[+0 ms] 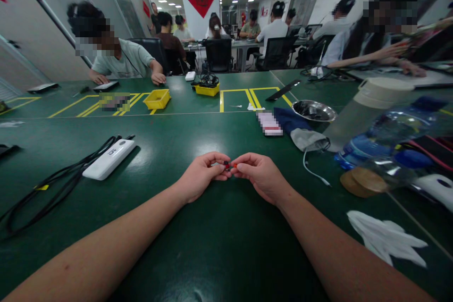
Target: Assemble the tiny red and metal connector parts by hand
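Both my hands meet above the middle of the green table [212,137], their fingertips nearly touching. My left hand [203,174] pinches a small dark and red piece [227,165] between thumb and fingers. In my right hand [260,174], a small orange-red piece [235,165] is pinched close beside the other one. The fingers partly cover both pieces, and whether they are joined I cannot tell.
At left lie a white power bank [109,158] and black cables [67,170]. Yellow bins [157,99] stand further back. On the right are a metal bowl [314,111], a pouch [300,130], bottles [399,127] and tissue [385,236]. People sit around.
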`<state>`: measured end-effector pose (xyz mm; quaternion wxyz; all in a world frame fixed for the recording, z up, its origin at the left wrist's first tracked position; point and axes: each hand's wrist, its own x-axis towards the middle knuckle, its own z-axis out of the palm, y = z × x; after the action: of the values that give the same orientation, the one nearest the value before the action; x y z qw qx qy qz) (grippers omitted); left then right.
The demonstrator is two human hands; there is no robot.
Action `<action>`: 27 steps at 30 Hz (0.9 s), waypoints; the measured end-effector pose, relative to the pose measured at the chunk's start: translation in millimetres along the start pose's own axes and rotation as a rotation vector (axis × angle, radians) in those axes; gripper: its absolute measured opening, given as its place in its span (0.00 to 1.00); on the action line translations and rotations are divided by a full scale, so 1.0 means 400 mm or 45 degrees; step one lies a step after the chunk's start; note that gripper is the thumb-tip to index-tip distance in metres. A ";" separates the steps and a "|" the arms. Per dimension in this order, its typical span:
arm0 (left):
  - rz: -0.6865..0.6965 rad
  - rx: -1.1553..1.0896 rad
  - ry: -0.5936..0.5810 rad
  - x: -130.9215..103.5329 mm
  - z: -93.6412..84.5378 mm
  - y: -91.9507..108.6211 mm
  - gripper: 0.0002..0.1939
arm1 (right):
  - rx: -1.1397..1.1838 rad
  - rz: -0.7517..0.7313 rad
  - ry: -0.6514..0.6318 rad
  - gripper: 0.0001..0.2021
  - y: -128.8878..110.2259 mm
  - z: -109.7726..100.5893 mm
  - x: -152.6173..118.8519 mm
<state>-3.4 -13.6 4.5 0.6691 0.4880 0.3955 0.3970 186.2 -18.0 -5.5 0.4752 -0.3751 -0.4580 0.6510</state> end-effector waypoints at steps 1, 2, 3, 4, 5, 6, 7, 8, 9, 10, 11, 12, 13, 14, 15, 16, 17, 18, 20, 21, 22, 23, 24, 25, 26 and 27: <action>0.002 -0.005 -0.005 0.001 0.000 -0.002 0.11 | -0.005 -0.007 -0.003 0.06 0.001 0.000 0.000; 0.004 -0.009 -0.007 0.002 -0.001 -0.004 0.11 | -0.012 -0.013 -0.007 0.06 0.002 -0.001 0.000; 0.006 -0.012 -0.009 0.004 -0.002 -0.006 0.10 | -0.017 -0.016 -0.008 0.06 0.002 0.000 0.001; 0.007 -0.014 -0.009 0.005 -0.004 -0.008 0.10 | -0.014 -0.014 -0.005 0.05 0.002 0.000 0.001; 0.006 -0.017 -0.006 0.007 -0.005 -0.010 0.10 | -0.001 -0.010 0.001 0.05 0.000 0.000 0.001; 0.003 -0.021 0.001 0.008 -0.007 -0.011 0.10 | 0.019 -0.001 0.008 0.05 -0.001 0.001 0.000; -0.001 -0.030 0.010 0.009 -0.008 -0.012 0.10 | 0.043 0.010 0.014 0.05 -0.004 0.001 0.000; -0.007 -0.042 0.018 0.010 -0.009 -0.012 0.10 | 0.066 0.021 0.017 0.05 -0.006 0.002 0.000; -0.015 -0.056 0.025 0.010 -0.009 -0.011 0.10 | 0.082 0.029 0.017 0.05 -0.008 0.003 -0.001; -0.023 -0.069 0.032 0.010 -0.009 -0.010 0.10 | 0.091 0.035 0.013 0.05 -0.010 0.003 -0.001; -0.030 -0.079 0.036 0.009 -0.008 -0.008 0.10 | 0.093 0.039 0.009 0.05 -0.011 0.003 -0.002; -0.035 -0.086 0.037 0.008 -0.007 -0.006 0.10 | 0.093 0.041 0.004 0.05 -0.012 0.004 -0.002; -0.037 -0.087 0.035 0.007 -0.006 -0.004 0.10 | 0.093 0.041 0.002 0.05 -0.012 0.004 -0.002; -0.034 -0.083 0.031 0.005 -0.004 -0.002 0.10 | 0.091 0.042 0.003 0.05 -0.012 0.004 -0.002; -0.028 -0.070 0.024 0.004 -0.003 -0.001 0.10 | 0.085 0.043 0.008 0.05 -0.011 0.004 -0.002; -0.021 -0.049 0.015 0.002 -0.002 0.000 0.11 | 0.076 0.045 0.016 0.05 -0.010 0.005 -0.001; -0.012 -0.020 0.008 0.000 -0.002 0.000 0.11 | 0.065 0.048 0.024 0.05 -0.010 0.005 -0.001; 0.000 0.012 0.004 -0.001 -0.001 0.000 0.12 | 0.052 0.048 0.031 0.05 -0.009 0.006 -0.001; 0.023 0.064 -0.003 -0.003 -0.001 0.000 0.12 | 0.029 0.043 0.032 0.05 -0.008 0.006 -0.001; 0.031 0.074 -0.005 -0.003 -0.001 0.000 0.13 | 0.019 0.037 0.028 0.05 -0.007 0.006 -0.001; 0.036 0.071 -0.009 -0.003 -0.001 0.000 0.13 | 0.009 0.030 0.024 0.05 -0.006 0.005 -0.001; 0.035 0.059 -0.013 -0.002 0.000 0.000 0.13 | 0.000 0.024 0.019 0.05 -0.005 0.005 -0.001; 0.030 0.039 -0.016 -0.001 0.000 -0.001 0.12 | -0.008 0.019 0.016 0.05 -0.004 0.005 -0.001; 0.022 0.017 -0.019 0.000 0.001 -0.001 0.12 | -0.015 0.014 0.010 0.06 -0.003 0.004 0.000; 0.012 -0.003 -0.018 0.001 0.001 -0.001 0.11 | -0.021 0.010 0.005 0.06 -0.002 0.004 0.000; 0.002 -0.021 -0.013 0.002 0.001 -0.002 0.10 | -0.021 0.007 0.005 0.06 -0.001 0.003 0.000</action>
<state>-2.5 -13.1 3.8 0.6748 0.4849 0.3886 0.3983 185.2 -18.3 -4.5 0.4711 -0.3814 -0.4614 0.6478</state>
